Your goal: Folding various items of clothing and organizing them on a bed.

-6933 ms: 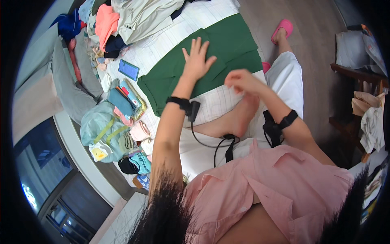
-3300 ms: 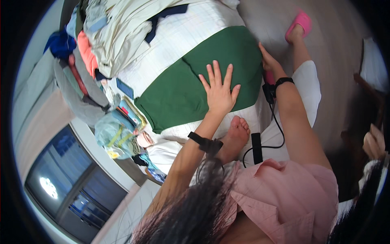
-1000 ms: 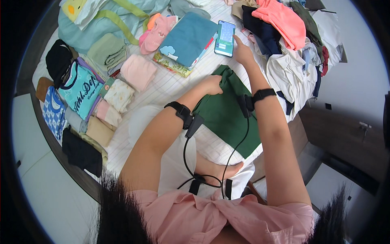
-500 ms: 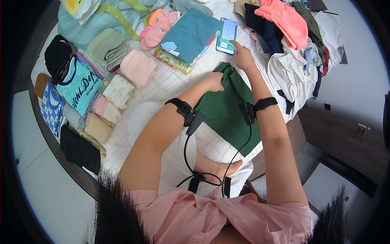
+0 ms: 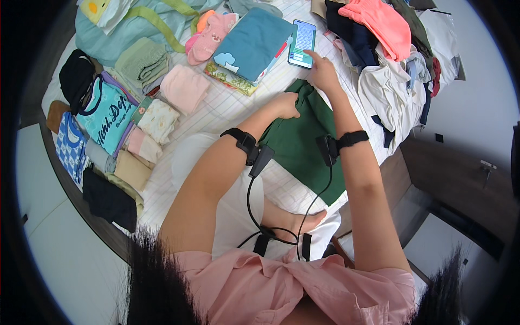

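A dark green garment (image 5: 298,154) lies spread on the bed in front of me, its lower part flat and its far end bunched. My left hand (image 5: 285,105) is closed on the cloth along its far left edge. Beyond that end rests a phone (image 5: 302,42) with a lit screen, face up on the sheet. The index finger of my right hand (image 5: 324,74) reaches onto the lower part of the screen; the other fingers are partly curled and hold nothing. Close to the phone's left side is a folded teal cloth (image 5: 252,46).
Folded clothes, among them a turquoise T-shirt (image 5: 110,116) and a pink piece (image 5: 184,89), are grouped at the left. At the far right is a loose heap with a coral garment (image 5: 379,24) and white clothing (image 5: 387,92). Cables (image 5: 249,211) hang from both forearm straps.
The whole view has shifted a little. My left hand keeps its hold on the green garment, and my right index finger stays at the phone screen with only a slight movement.
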`<state>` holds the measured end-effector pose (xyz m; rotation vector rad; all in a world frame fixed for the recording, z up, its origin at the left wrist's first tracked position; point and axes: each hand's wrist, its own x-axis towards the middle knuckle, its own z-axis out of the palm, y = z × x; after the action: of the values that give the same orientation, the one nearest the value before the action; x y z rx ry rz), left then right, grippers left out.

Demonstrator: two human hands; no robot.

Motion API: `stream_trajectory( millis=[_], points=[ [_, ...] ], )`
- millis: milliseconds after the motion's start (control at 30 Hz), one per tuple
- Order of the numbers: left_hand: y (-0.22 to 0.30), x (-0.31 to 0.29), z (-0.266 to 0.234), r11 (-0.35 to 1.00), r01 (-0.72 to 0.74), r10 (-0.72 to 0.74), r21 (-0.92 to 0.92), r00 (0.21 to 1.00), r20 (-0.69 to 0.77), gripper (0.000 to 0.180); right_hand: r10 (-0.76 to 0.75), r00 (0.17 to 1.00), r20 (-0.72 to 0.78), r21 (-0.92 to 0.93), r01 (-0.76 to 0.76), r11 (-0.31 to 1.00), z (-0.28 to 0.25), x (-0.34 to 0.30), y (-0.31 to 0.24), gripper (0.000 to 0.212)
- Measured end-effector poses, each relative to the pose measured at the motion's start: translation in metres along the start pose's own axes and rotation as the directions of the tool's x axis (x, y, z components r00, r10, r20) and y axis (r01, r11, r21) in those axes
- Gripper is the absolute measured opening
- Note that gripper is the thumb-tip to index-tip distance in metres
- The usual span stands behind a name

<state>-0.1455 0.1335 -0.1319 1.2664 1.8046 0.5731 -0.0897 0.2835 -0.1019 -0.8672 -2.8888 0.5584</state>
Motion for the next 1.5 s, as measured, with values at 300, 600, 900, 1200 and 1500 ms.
stream_trajectory(
  millis=[300, 600, 900, 1200, 1500],
  points=[
    [-0.006, 0.008, 0.005, 0.997, -0.046, 0.043, -0.056, 0.998, -0.052, 0.071, 0.312, 0.948, -0.066, 0.415, -0.258, 0.873, -0.079, -0.117, 0.055, 0.032],
    [-0.002, 0.006, 0.004, 0.955, -0.053, 0.038, -0.292, 0.998, -0.055, 0.037, 0.661, 0.749, 0.035, 0.198, -0.654, 0.73, -0.093, -0.324, 0.165, 0.027],
    [0.005, -0.003, 0.014, 0.955, -0.1, 0.067, -0.279, 0.99, -0.123, 0.034, 0.616, 0.769, -0.171, 0.351, -0.536, 0.768, -0.038, -0.309, 0.172, 0.018],
    [0.002, 0.003, 0.018, 0.968, -0.19, 0.235, 0.162, 0.916, -0.324, 0.042, 0.794, 0.559, -0.24, 0.594, -0.562, 0.575, -0.005, -0.315, 0.191, 0.022],
    [0.01, -0.011, 0.014, 0.975, -0.186, 0.216, 0.119, 0.918, -0.333, 0.04, 0.734, 0.628, 0.257, 0.791, -0.573, 0.214, 0.001, -0.394, 0.096, 0.018]
  ],
)
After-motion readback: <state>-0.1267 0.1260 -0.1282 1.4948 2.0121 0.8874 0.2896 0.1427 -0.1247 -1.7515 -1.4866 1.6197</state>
